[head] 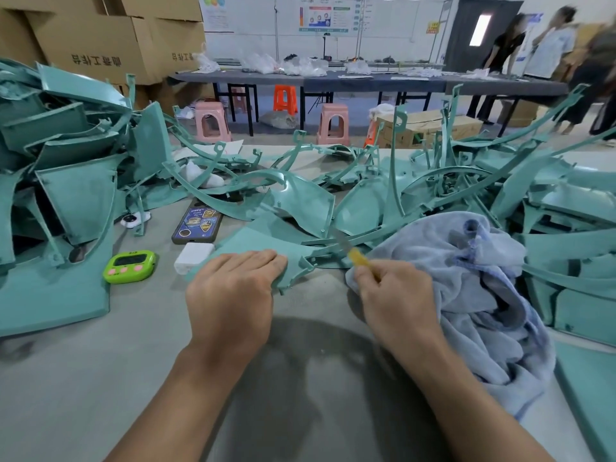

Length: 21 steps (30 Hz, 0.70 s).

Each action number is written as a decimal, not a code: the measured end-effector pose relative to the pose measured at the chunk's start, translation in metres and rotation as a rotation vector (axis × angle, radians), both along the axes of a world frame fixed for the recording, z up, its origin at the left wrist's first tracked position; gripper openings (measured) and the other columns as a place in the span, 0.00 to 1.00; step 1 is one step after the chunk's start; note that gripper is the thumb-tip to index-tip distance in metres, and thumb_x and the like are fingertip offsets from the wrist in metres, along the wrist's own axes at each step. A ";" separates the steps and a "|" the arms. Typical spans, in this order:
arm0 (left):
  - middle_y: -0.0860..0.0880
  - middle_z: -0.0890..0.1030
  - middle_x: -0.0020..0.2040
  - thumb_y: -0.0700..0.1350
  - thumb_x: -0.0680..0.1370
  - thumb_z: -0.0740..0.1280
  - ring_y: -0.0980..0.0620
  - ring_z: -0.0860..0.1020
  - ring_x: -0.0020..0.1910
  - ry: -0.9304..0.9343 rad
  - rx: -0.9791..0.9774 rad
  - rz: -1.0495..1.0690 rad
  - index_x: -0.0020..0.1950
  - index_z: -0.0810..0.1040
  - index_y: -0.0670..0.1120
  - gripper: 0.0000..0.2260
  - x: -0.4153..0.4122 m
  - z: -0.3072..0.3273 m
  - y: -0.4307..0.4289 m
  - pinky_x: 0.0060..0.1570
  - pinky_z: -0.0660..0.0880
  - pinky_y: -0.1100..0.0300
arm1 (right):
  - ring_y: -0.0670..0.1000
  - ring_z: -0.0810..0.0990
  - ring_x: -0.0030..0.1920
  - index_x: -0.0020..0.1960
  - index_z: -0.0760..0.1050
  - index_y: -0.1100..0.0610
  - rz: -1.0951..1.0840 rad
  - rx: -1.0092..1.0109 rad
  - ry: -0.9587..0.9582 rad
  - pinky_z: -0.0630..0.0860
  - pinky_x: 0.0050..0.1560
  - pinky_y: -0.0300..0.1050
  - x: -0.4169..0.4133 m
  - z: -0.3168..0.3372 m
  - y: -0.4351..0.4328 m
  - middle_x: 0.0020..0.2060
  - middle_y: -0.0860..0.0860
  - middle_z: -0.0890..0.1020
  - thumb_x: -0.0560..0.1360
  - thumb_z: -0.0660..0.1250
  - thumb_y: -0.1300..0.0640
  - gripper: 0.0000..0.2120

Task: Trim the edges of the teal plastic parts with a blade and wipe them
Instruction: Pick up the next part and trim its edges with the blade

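On grey workshop table (100, 378) | left hand (230, 295) flat on part (253, 240) | right hand (396, 295) pinches blade (350, 248)

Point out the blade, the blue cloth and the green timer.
Yellow-handled blade (356, 256): head view, on its yellow handle.
Blue cloth (466, 315): head view, on its bunched middle.
Green timer (130, 265): head view, on its front face.

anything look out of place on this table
Yes: a dark smartphone in a stickered case lies among the teal plastic parts, a curved strip seemingly over its far end. A white rectangular block and lime-green digital timer sit beside it. Personal items, near the yellow-handled blade held by the right hand.
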State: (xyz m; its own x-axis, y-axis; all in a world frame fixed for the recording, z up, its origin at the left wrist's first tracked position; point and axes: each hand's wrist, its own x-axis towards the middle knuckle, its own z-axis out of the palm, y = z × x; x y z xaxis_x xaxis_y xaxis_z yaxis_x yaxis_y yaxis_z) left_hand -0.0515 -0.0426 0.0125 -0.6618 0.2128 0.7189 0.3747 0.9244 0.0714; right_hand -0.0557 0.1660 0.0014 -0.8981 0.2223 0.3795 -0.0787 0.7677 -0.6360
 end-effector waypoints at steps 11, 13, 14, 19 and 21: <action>0.49 0.88 0.49 0.36 0.64 0.59 0.48 0.86 0.48 0.018 0.027 0.004 0.49 0.88 0.45 0.22 -0.002 -0.002 0.001 0.52 0.72 0.59 | 0.48 0.69 0.26 0.31 0.70 0.60 0.181 -0.042 0.048 0.64 0.30 0.44 0.005 -0.003 -0.013 0.24 0.48 0.73 0.79 0.64 0.50 0.21; 0.49 0.88 0.51 0.35 0.63 0.64 0.47 0.86 0.51 -0.010 0.014 0.019 0.51 0.88 0.46 0.21 -0.002 -0.004 -0.001 0.57 0.76 0.55 | 0.50 0.70 0.25 0.29 0.72 0.58 0.062 -0.036 0.028 0.62 0.26 0.44 0.000 0.000 -0.004 0.23 0.50 0.74 0.80 0.65 0.51 0.22; 0.49 0.87 0.51 0.35 0.63 0.65 0.47 0.86 0.52 -0.030 0.005 0.025 0.51 0.88 0.46 0.21 -0.002 -0.004 -0.002 0.59 0.76 0.52 | 0.49 0.69 0.23 0.28 0.70 0.57 -0.043 -0.019 0.045 0.59 0.26 0.42 -0.001 0.003 0.004 0.20 0.50 0.72 0.80 0.65 0.51 0.23; 0.49 0.87 0.51 0.34 0.64 0.65 0.47 0.86 0.53 -0.076 0.020 0.048 0.52 0.88 0.46 0.21 -0.003 -0.006 0.000 0.62 0.75 0.46 | 0.47 0.70 0.26 0.28 0.68 0.57 -0.045 -0.052 0.192 0.64 0.28 0.38 0.004 0.002 0.011 0.20 0.47 0.70 0.79 0.63 0.51 0.21; 0.49 0.87 0.52 0.35 0.64 0.65 0.48 0.85 0.54 -0.067 0.030 0.040 0.52 0.88 0.46 0.21 0.000 -0.008 -0.001 0.63 0.74 0.48 | 0.46 0.66 0.24 0.31 0.71 0.58 0.165 -0.208 0.122 0.60 0.25 0.38 0.007 -0.002 -0.004 0.21 0.46 0.69 0.77 0.65 0.51 0.19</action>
State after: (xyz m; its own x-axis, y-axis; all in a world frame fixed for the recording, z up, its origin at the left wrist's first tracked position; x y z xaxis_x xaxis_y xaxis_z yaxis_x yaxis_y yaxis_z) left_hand -0.0520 -0.0435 0.0046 -0.7159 0.1644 0.6786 0.3310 0.9356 0.1226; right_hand -0.0485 0.1625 -0.0006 -0.8793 0.1615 0.4481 -0.2770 0.5919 -0.7569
